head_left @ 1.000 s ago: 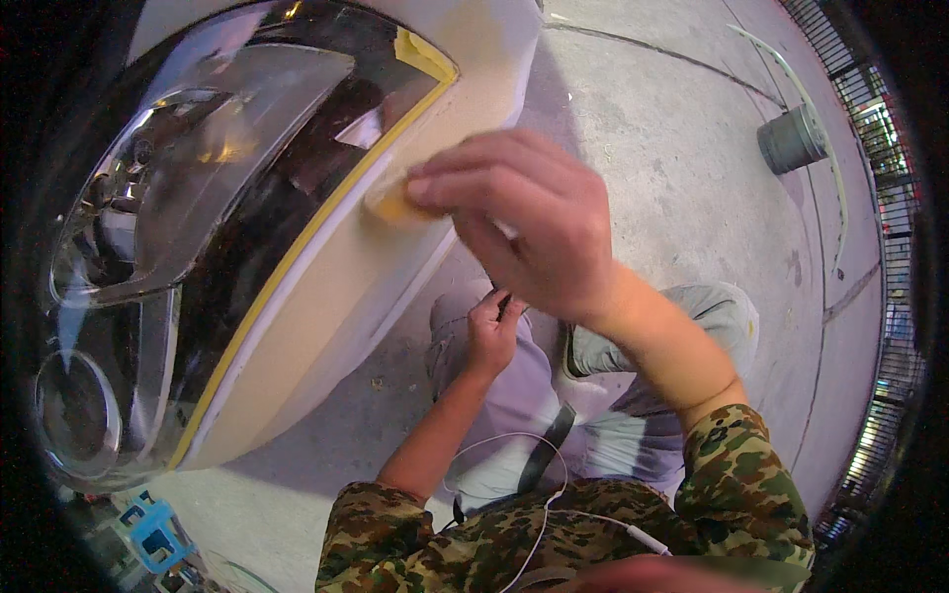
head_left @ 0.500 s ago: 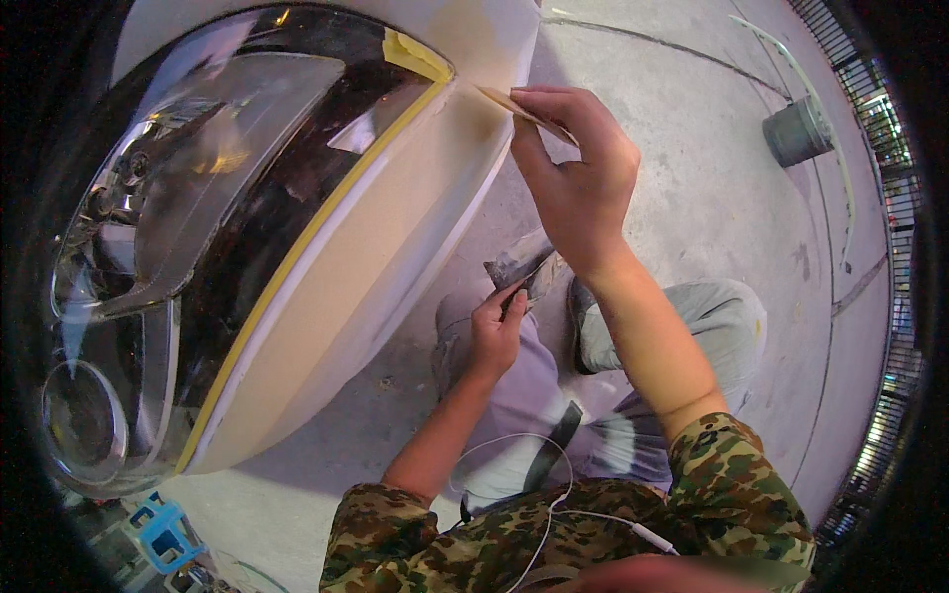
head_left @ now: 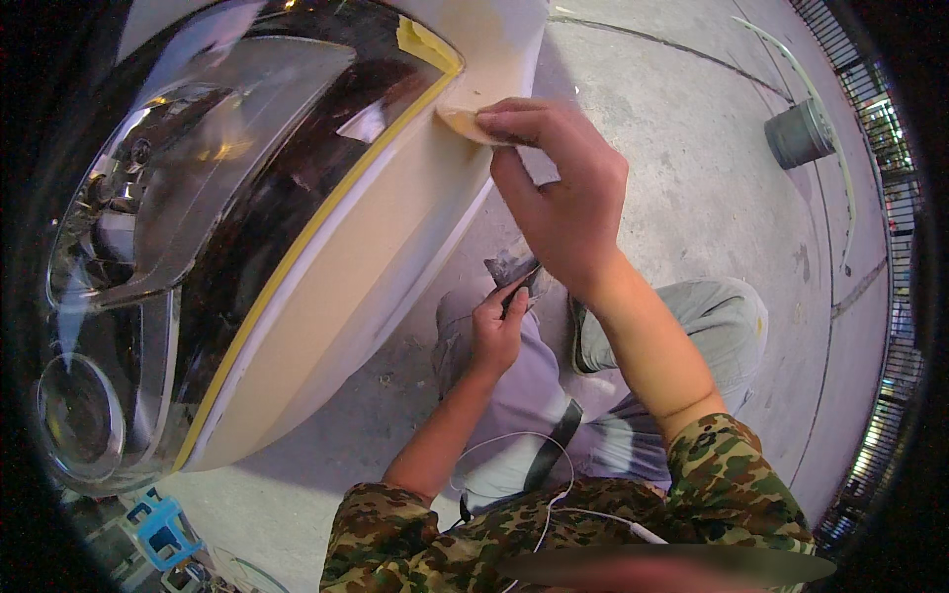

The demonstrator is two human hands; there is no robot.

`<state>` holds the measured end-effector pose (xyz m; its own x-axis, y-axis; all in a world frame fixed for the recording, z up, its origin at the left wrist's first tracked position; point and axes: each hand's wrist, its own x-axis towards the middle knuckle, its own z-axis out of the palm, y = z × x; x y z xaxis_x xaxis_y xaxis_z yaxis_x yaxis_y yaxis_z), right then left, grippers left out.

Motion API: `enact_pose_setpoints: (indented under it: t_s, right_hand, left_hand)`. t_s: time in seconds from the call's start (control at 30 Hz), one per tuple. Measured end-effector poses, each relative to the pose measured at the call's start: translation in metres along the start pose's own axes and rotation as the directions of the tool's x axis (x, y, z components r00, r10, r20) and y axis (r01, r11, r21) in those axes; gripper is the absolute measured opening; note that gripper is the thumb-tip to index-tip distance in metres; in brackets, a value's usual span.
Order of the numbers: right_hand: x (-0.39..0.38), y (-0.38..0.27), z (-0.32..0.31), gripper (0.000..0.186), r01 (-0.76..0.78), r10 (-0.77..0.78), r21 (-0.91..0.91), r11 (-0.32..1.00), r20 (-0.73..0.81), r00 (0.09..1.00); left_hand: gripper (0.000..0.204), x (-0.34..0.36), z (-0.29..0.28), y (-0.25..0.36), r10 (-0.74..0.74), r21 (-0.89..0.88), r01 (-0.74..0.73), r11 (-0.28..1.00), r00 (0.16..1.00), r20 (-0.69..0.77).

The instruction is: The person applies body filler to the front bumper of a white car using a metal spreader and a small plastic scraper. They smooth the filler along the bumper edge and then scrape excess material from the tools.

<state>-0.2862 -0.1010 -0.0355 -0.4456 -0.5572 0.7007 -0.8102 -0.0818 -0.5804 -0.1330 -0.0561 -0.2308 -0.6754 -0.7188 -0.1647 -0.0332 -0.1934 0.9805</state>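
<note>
My right hand [head_left: 561, 198] grips a thin, tan pad [head_left: 460, 125] against the cream-coloured body panel [head_left: 326, 292], close to the upper corner of a yellow tape strip [head_left: 300, 259]. That strip runs along the edge of a large car headlight [head_left: 173, 198] with a dark border, filling the left of my view. Lower down, over my lap, my left hand [head_left: 499, 331] is closed on a crumpled grey piece [head_left: 509, 269]; whether it is cloth or paper I cannot tell.
Concrete floor [head_left: 662, 138] lies to the right, with a grey bucket [head_left: 797, 138] beside a long pale curved strip [head_left: 838, 198]. A barred fence [head_left: 898, 257] rims the right side. A blue plastic stool [head_left: 166, 534] stands at the lower left among other items.
My right hand went up and right along the panel, lifted off near the top, and has since moved slightly left and down onto the panel with the pad. My left hand has stayed low.
</note>
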Motion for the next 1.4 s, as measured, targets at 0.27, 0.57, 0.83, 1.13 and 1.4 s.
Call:
enact_pose_setpoints:
  t_s: [0.27,0.57,0.83,1.13,1.4]
  right_hand:
    - [-0.007,0.0,-0.01,0.026,0.088,-0.088,0.0,0.996,0.052,0.995]
    - [0.0,0.03,-0.002,0.022,0.031,-0.036,-0.036,0.999,-0.137,0.99]
    - [0.003,0.026,0.005,0.022,0.072,-0.083,-0.076,0.995,-0.166,0.983]
    - [0.001,0.016,-0.002,0.025,0.118,-0.118,-0.022,0.993,0.026,0.993]
    - [-0.009,0.0,-0.012,0.028,0.031,-0.053,0.104,0.994,0.213,0.976]
  left_hand:
    - [0.029,0.002,-0.002,-0.002,0.006,0.037,-0.007,0.999,1.0,0.031]
    - [0.029,0.0,-0.001,0.001,0.016,0.03,-0.016,0.999,1.0,-0.002]
    - [0.029,0.0,-0.001,0.002,0.039,0.014,-0.039,0.999,0.999,-0.013]
    - [0.032,0.003,-0.002,-0.006,-0.001,0.017,0.001,1.0,1.0,0.005]
    - [0.031,0.012,0.004,-0.017,0.002,-0.01,-0.001,1.0,0.996,0.091]
